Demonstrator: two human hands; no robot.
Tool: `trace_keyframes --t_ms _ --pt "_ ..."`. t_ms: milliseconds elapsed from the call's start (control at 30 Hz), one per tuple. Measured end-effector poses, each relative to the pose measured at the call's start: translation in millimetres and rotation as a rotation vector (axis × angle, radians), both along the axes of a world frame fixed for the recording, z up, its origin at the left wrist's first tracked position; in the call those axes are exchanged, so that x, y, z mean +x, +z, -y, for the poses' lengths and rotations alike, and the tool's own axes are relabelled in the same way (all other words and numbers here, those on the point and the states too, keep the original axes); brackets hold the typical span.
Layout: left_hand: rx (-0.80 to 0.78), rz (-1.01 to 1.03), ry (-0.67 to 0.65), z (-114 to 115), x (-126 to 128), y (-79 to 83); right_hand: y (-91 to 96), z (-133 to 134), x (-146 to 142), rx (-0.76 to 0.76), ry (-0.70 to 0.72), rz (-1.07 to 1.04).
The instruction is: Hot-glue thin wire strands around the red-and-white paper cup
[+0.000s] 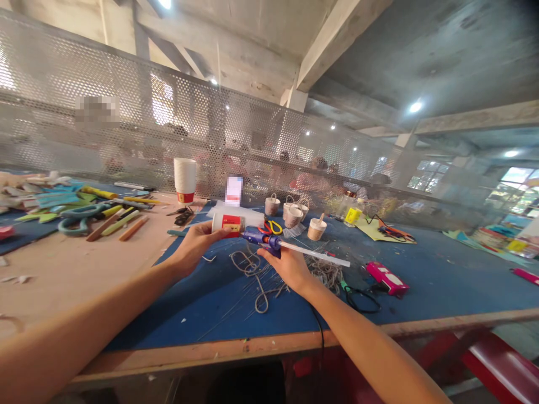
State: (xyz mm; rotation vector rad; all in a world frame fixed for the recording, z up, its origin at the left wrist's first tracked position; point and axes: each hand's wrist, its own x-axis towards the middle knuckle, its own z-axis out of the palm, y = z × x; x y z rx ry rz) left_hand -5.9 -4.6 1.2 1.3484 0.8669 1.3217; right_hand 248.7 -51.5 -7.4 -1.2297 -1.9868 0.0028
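Left hand (pixel 197 240): and there it was, fingers (pixel 222 232) narrowed around a paper cup, gripping it firmly!
Paper cup (pixel 233 223): tipped on its side above the blue worktop (pixel 177 314), red label turned to view.
Right hand (pixel 297 272): fingers (pixel 270 257) curled tight about the glue gun, some of them out of sight!
Glue gun (pixel 261 238): nozzle right up by the cup's red end, though contact was impossible to tell; a long white glue stick (pixel 318 254) jutted from the back.
Scissors (pixel 274 227): just beyond the gun, handles orange and yellow.
Twine (pixel 330 274): sprawled in a tangle near the right hand.
Cup stack (pixel 185 175): stood tall behind the left hand.
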Motion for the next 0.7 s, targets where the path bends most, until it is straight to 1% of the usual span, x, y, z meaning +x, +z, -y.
trace_keyframes --t_ms 100,267,367,467,533,567,633,700 --pt "-0.003 0.014 -0.007 -1.3 -0.5 -1.7 5.8 2.6 0.1 -0.075 0.061 -0.130" --pt "-0.057 0.095 -0.044 -3.2 1.2 -2.5 10.3 1.0 3.3 -0.365 0.188 -0.425" --pt "-0.069 0.113 -0.028 -4.2 2.1 -1.1 12.5 -2.1 3.5 -0.424 0.268 -0.657" --pt "-0.027 0.084 -0.005 -5.6 1.2 0.0 16.0 -5.0 3.9 -0.492 0.295 -0.875" --pt "-0.014 0.064 0.011 -6.4 0.1 0.1 17.2 -8.2 6.7 -0.549 0.274 -0.965" --pt "-0.012 0.056 0.021 -6.6 -0.4 0.1 16.8 -10.6 9.1 -0.566 0.241 -0.980" --pt "-0.013 0.051 0.033 -6.4 -1.0 0.4 14.1 -16.5 15.9 -0.557 0.130 -0.943" --pt "-0.020 0.061 0.031 -5.7 -0.8 0.7 9.3 -23.4 24.0 -0.505 -0.002 -0.831"
